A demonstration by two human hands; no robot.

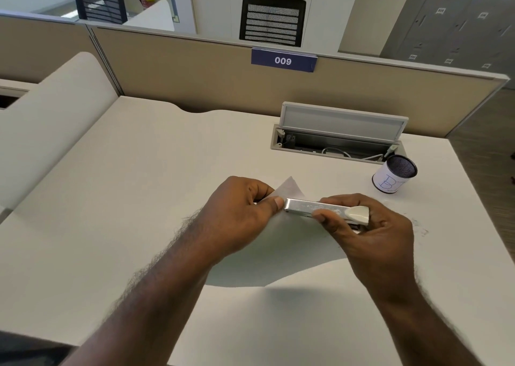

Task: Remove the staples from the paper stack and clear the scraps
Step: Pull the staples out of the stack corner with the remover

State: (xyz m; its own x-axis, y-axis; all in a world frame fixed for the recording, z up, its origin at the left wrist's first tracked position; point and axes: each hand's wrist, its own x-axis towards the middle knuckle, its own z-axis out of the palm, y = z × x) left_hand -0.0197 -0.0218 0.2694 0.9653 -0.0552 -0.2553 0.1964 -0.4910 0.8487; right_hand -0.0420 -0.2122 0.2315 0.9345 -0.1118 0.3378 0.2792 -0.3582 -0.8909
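A white paper stack (289, 243) is lifted off the white desk (139, 198) in front of me, its far corner sticking up. My left hand (239, 212) pinches that far corner between thumb and fingers. My right hand (367, 226) grips a silver stapler (326, 209) with a cream end cap, held flat, its metal tip right against the pinched corner beside my left thumb. Any staple is hidden by fingers and the tool.
A small mesh cup (394, 177) wrapped in white paper with a blue letter stands at the right. Behind it an open cable tray (337, 140) is set into the desk. A beige partition (223, 73) with a "009" label closes the far edge.
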